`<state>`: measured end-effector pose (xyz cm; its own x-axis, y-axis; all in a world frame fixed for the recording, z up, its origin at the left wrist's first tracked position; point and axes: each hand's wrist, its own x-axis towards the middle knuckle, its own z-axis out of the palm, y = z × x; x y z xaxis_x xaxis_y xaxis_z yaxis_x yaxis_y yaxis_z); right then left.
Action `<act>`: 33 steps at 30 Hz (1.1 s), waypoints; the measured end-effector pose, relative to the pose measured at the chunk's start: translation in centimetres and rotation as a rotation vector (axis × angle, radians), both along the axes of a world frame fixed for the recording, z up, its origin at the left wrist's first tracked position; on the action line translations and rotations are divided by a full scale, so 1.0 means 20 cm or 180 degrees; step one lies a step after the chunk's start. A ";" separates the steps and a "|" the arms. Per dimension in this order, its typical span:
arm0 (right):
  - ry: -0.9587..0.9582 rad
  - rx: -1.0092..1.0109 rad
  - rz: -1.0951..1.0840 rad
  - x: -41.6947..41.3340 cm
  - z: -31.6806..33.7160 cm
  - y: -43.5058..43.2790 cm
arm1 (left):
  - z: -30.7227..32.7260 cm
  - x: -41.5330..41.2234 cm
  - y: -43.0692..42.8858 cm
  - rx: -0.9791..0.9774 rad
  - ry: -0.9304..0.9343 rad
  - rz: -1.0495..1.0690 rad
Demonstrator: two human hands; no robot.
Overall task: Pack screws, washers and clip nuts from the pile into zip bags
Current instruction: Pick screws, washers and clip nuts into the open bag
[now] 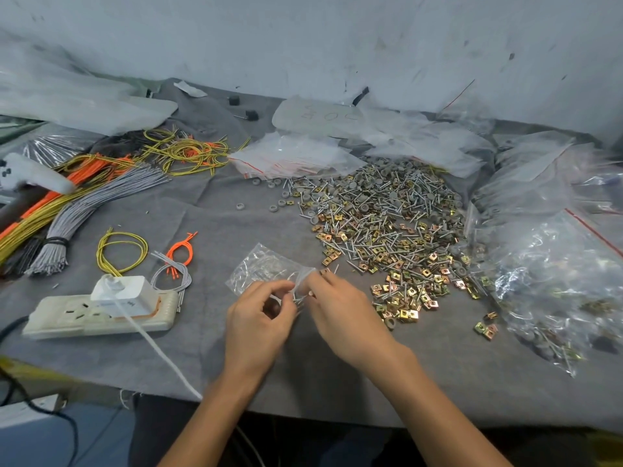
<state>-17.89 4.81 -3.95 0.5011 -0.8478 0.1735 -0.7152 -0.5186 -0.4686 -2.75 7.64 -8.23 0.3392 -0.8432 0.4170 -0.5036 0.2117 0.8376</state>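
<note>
Zip bag, small and clear, is positioned near the front of the grey cloth, just left of the pile of mixed hardware. Left hand pinches the bag's near edge with curled fingers. Right hand pinches a few screws at the bag mouth. A large filled bag lies right of the pile; a power strip lies at left.

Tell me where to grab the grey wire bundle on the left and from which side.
I'd grip the grey wire bundle at its black tie, coming from the right over bare cloth. There the strands are cinched tight; farther up they fan loose, and yellow wires crowd its left side.
</note>
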 end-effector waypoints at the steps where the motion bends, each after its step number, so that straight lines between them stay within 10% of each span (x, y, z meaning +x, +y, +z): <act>1: -0.0126 0.0034 -0.0003 0.01 0.00 0.01 | 0.00 0.00 0.00 0.0004 0.0012 -0.0007; 10: -0.0446 0.0075 -0.0227 0.01 -0.01 0.02 | 0.00 0.00 0.00 0.0028 0.0069 0.0003; 21: 0.0584 0.0130 0.0230 0.00 -0.04 0.03 | 0.01 -0.02 0.03 -0.0412 -0.0204 0.0077; 28: -0.0658 -0.0272 -0.0515 -0.12 0.01 -0.07 | -0.01 -0.01 0.01 -0.0253 -0.0187 0.0144; 33: 0.0214 0.0233 -0.0644 -0.13 -0.01 -0.32 | -0.01 0.00 0.00 -0.0096 0.0164 0.0116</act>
<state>-20.52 -1.49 -4.11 0.3279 -0.9413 0.0796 -0.8321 -0.3277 -0.4475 -2.77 7.56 -8.52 0.3911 -0.8173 0.4232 -0.4678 0.2194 0.8562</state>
